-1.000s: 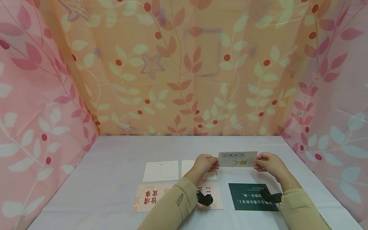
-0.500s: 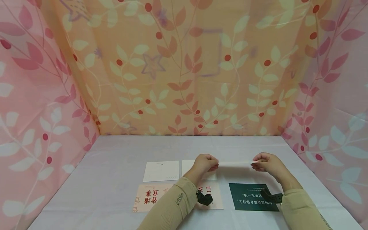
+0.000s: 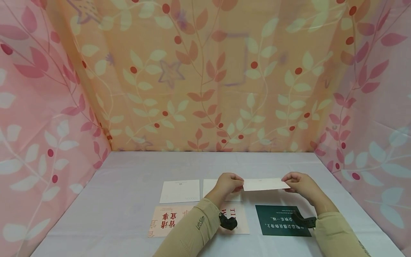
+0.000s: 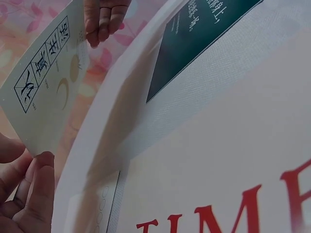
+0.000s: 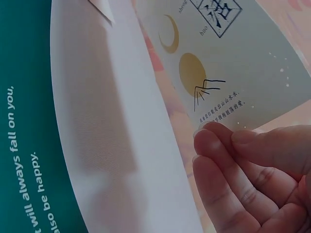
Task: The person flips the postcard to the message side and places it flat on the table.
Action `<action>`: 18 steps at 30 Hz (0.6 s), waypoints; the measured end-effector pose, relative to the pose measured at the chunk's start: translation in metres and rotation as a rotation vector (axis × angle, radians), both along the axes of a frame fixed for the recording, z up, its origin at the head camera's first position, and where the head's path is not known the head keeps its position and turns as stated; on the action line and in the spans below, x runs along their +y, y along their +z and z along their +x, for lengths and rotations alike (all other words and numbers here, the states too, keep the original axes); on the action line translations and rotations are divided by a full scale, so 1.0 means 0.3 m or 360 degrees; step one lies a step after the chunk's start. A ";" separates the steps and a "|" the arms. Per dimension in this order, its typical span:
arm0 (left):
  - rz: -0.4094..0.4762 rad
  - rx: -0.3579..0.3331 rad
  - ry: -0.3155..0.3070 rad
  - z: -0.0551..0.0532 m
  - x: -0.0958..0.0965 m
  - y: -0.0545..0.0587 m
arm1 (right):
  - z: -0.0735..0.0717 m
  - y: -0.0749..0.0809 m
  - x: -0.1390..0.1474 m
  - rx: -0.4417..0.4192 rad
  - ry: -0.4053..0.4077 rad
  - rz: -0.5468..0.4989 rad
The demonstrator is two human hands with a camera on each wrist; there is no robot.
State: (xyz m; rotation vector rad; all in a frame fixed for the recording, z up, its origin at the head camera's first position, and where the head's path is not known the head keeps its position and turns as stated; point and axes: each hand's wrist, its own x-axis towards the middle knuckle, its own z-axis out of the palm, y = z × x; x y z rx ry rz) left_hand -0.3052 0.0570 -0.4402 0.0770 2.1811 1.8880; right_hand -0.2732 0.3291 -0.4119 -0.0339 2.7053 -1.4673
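Note:
A postcard (image 3: 264, 184) is held above the table by both hands, its plain white back tilted up in the head view. Its printed face, with boxed characters and a gold moon and sun, shows in the left wrist view as the postcard (image 4: 53, 77) and in the right wrist view. My left hand (image 3: 228, 186) pinches the left end between thumb and fingers. At the other end my right hand (image 3: 300, 184) pinches the edge, with the fingers (image 5: 248, 189) curled behind the thumb. Below lies a dark green card (image 3: 279, 219), printed with white text and partly covered by the right wrist strap.
On the white table (image 3: 128, 185) lie a white card (image 3: 179, 191) and a second white card (image 3: 208, 185) partly behind the left hand. Nearer are a pink card (image 3: 170, 225) with red characters and a cream card (image 3: 242, 221) with red letters. Patterned cloth walls (image 3: 205, 89) surround the table.
The postcard has turned over between the hands: its printed face showed at first, then its thin edge, now its white back. Both hands stay in nearly the same place.

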 end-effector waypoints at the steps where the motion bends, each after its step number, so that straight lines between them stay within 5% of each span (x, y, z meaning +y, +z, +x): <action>1: -0.0008 0.0004 0.0001 0.000 0.001 0.000 | 0.001 -0.001 0.000 -0.0005 -0.0008 0.0000; 18: 0.0031 0.0001 0.0011 -0.004 0.001 -0.008 | 0.006 -0.011 0.003 -0.0022 -0.0010 0.0030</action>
